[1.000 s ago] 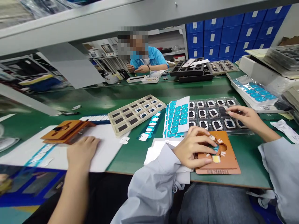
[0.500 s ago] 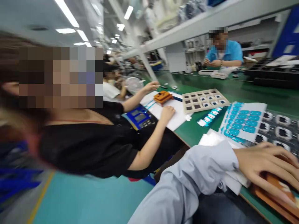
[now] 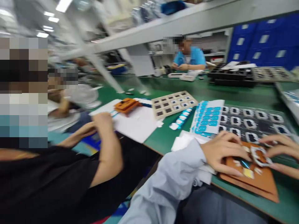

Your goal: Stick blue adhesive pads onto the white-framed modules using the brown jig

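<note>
While the left hand (image 3: 224, 152) is resting with its fingers spread across the orange plate (image 3: 260, 183) on the green desk (image 3: 149, 140), the fingers of the right hand (image 3: 283, 152) are pinching a white frame (image 3: 254, 157) by its right side. The frame is overlapping the plate, near the left fingertips; whether it is touching the plate, I cannot tell. Just behind, a clear tray (image 3: 265, 126) is holding similar frames, with blue-and-white sheets (image 3: 213, 116) lying at its left end.

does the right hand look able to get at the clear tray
Probably yes: the right hand is near the clear tray with nothing visible between, though it holds a white frame.
</note>
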Motion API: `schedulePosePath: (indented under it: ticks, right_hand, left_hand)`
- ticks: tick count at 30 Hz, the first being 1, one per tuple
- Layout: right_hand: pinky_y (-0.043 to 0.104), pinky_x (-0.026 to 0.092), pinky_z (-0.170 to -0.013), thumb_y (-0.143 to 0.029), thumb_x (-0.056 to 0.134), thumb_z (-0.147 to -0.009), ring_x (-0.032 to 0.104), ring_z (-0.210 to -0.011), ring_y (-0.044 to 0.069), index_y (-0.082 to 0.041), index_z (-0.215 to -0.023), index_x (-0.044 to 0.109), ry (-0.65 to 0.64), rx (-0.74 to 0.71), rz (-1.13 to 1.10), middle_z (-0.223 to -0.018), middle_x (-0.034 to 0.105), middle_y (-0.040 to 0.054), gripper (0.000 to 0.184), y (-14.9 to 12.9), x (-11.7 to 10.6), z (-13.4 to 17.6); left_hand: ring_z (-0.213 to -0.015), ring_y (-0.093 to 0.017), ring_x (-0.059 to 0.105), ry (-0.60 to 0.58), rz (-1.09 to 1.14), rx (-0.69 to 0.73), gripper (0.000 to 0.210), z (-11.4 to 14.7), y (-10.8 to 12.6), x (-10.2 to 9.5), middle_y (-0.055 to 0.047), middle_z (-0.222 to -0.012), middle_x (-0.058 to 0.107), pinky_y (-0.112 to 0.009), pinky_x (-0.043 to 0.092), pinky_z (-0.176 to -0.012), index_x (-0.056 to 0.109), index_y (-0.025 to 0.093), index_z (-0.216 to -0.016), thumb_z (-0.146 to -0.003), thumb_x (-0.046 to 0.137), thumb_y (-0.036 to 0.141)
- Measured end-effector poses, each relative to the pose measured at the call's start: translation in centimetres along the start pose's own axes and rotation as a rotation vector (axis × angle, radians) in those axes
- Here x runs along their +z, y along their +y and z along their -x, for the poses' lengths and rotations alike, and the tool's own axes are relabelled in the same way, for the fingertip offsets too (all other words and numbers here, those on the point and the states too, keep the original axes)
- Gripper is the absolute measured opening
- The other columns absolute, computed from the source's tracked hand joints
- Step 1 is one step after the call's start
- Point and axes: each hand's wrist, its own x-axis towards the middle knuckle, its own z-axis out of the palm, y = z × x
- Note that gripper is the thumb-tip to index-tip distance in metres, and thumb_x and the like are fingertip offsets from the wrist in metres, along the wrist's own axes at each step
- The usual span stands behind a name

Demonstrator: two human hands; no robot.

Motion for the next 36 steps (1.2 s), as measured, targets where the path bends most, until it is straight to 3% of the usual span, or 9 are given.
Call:
schedulePosePath:
  ticks: [3, 8, 18, 29, 36]
  right_hand:
    - [0.045, 0.048, -0.093, -0.04, 0.068, -0.09, 0.059, -0.11, 0.028, -0.03, -0.094, 0.071, -0.07, 0.002, -0.126, -0.117, 0.065, 0.0092, 0.011, -1.9, -1.4, -0.1]
    - [0.042, 0.042, -0.095, -0.038, 0.069, -0.092, 0.057, -0.107, 0.024, -0.021, -0.101, 0.068, -0.073, -0.044, -0.191, -0.114, 0.064, 0.0097, 0.019, -2.1, -1.0, -1.4]
    - [0.041, 0.043, -0.093, -0.035, 0.072, -0.09, 0.058, -0.105, 0.023, -0.02, -0.098, 0.064, -0.018, -0.105, -0.18, -0.113, 0.063, 0.0096, 0.019, -1.8, -0.7, -1.0]
    - [0.038, 0.045, -0.092, -0.033, 0.071, -0.09, 0.06, -0.102, 0.022, -0.02, -0.098, 0.065, 0.024, -0.112, -0.167, -0.111, 0.064, 0.009, 0.016, -2.0, -0.5, -1.1]
    - [0.039, 0.048, -0.088, -0.036, 0.075, -0.087, 0.062, -0.099, 0.023, -0.021, -0.103, 0.069, 0.061, -0.1, -0.14, -0.108, 0.07, 0.0082, 0.024, -2.4, -0.5, -1.1]
  left_hand:
    - [-0.115, -0.026, 0.053, 0.115, 0.183, 0.079, 0.037, 0.2, -0.6, 0.6, -0.003, -0.111, 0.073, -0.043, 0.04, -0.101, 0.071, 0.02, -0.101, -0.087, 0.061, 0.053]
    - [-0.115, -0.027, 0.052, 0.102, 0.23, 0.075, 0.036, 0.1, -0.7, 0.3, -0.006, -0.115, 0.071, -0.045, 0.038, -0.098, 0.068, 0.021, -0.11, -0.091, 0.058, 0.05]
    - [-0.102, -0.023, 0.051, 0.133, 0.25, 0.021, 0.028, 0.3, -0.7, 0.5, -0.006, -0.108, 0.073, -0.041, 0.042, -0.093, 0.068, 0.02, -0.104, -0.09, 0.061, 0.044]
    - [-0.106, -0.026, 0.048, -0.004, 0.111, 0.031, 0.049, 0.6, -0.7, 0.4, -0.008, -0.118, 0.068, -0.044, 0.038, -0.094, 0.068, 0.024, -0.12, -0.094, 0.047, 0.059]
    - [-0.105, -0.026, 0.05, 0.09, 0.128, 0.095, 0.042, 0.4, -0.7, 0.2, -0.007, -0.109, 0.072, -0.044, 0.039, -0.093, 0.071, 0.021, -0.109, -0.093, 0.051, 0.055]
